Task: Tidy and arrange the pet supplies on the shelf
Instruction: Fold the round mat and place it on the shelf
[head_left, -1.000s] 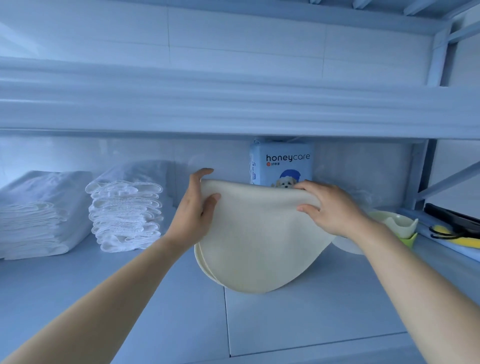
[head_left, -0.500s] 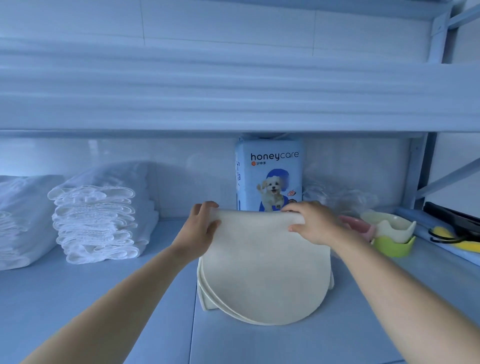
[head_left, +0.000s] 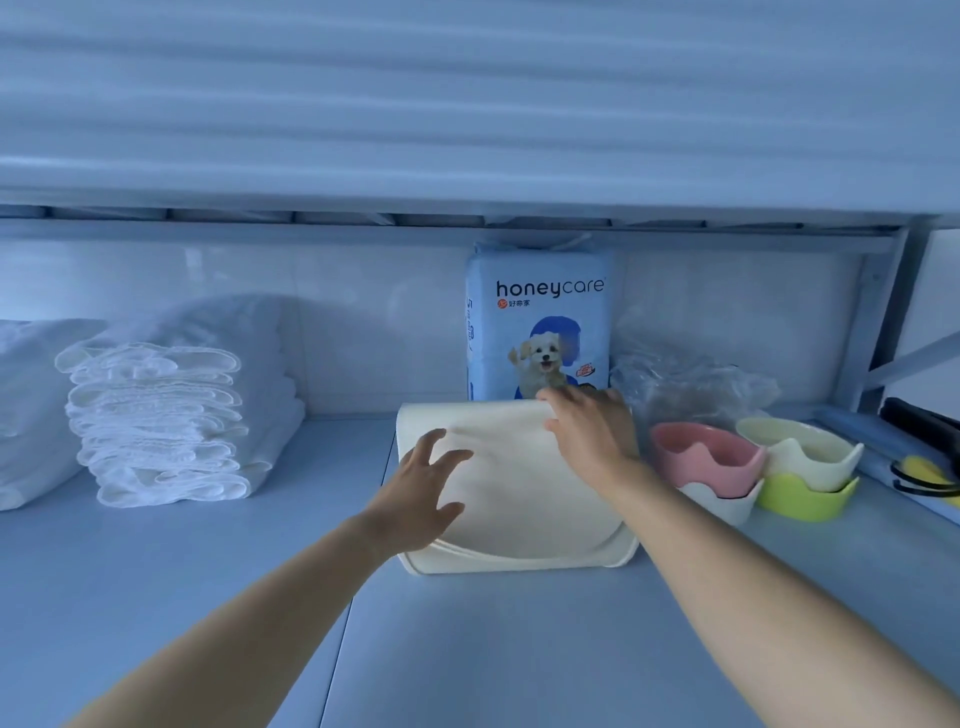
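Nearest the camera, the shelf (head_left: 467, 649) board is bare, and the folded cream mat (head_left: 519, 509) is laid flat on it, mid-shelf, just in front of the honeycare pack (head_left: 537, 322). The left hand (head_left: 421, 493) is rested on the mat's left part with fingers spread wide, nothing gripped. The right hand (head_left: 587, 431) is laid over the far fold, fingers flat as far as can be seen, no pinch made out.

The mat is judged soft, light and floppy (the layers sag at the near edge), so it's best taken at both ends of the fold, or the layers will likely be slid apart. Not fragile, not slippery by the look of it.

Counts: one mat, at least two layers showing. To the right, four bowls in two stacks: pink bowl (head_left: 701, 457) on white bowl (head_left: 722, 504), cream bowl (head_left: 800, 452) on green bowl (head_left: 800, 501). To the left, two white pad stacks (head_left: 156, 431). At the back, one pack and one crumpled plastic bag (head_left: 691, 384).
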